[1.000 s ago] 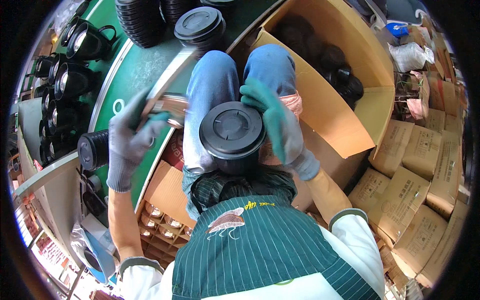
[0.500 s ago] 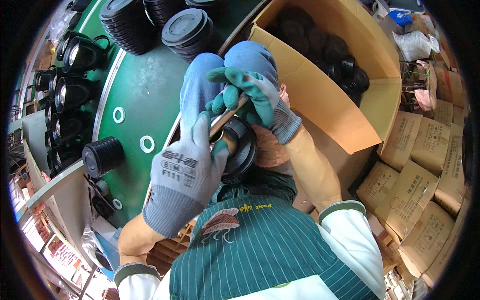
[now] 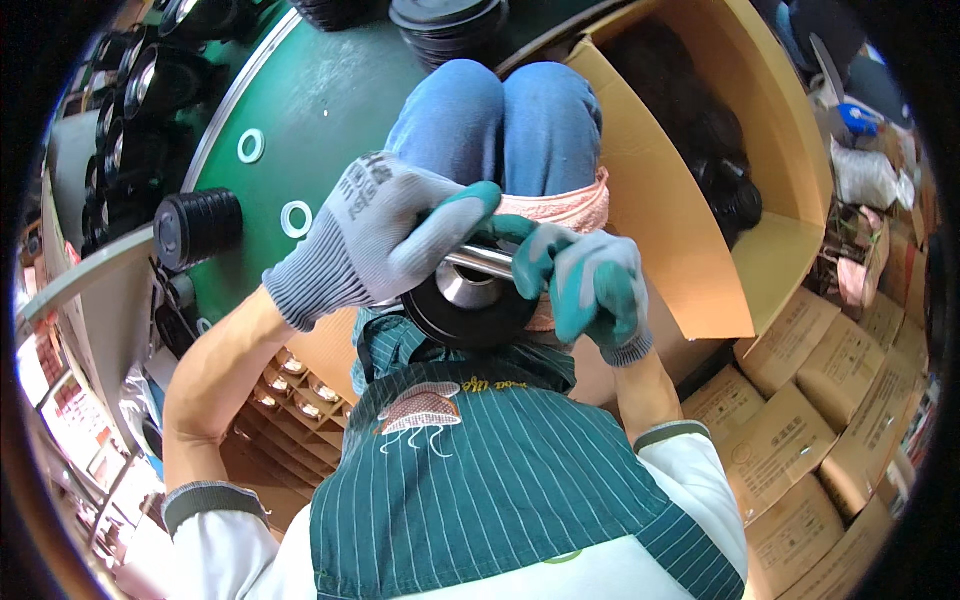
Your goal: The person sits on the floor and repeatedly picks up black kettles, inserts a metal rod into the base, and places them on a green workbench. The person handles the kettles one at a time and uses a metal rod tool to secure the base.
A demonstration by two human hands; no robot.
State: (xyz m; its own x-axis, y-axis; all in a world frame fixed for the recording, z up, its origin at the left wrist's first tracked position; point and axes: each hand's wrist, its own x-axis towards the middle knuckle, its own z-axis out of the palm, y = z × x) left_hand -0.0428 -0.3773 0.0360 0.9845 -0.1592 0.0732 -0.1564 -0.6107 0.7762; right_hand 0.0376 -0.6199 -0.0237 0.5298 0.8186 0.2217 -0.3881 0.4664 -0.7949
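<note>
Over my lap lies a round black lid-like part (image 3: 455, 322) with a shiny silver cone-shaped centre (image 3: 468, 288). Just above it, a shiny metal rod (image 3: 487, 262) runs across between my two gloved hands. The fingers of my left hand (image 3: 405, 230) are wrapped about the rod's left end. My right hand (image 3: 590, 285) has its fingers curled round the right end. Both gloves are grey with green palms and fingertips. Whether the rod touches the silver centre is hidden by the hands.
Two white rings (image 3: 296, 219) and a stack of black lids (image 3: 198, 228) are on the green table (image 3: 330, 110) to my left. An open cardboard box (image 3: 690, 260) holds black parts at the right. Closed cartons (image 3: 775, 445) are piled farther right. A divided carton (image 3: 290, 420) sits low left.
My right hand has come down and rightward, to the rod's right end. The left hand has turned and moved up, and the rod now lies nearly level. The silver centre shows more.
</note>
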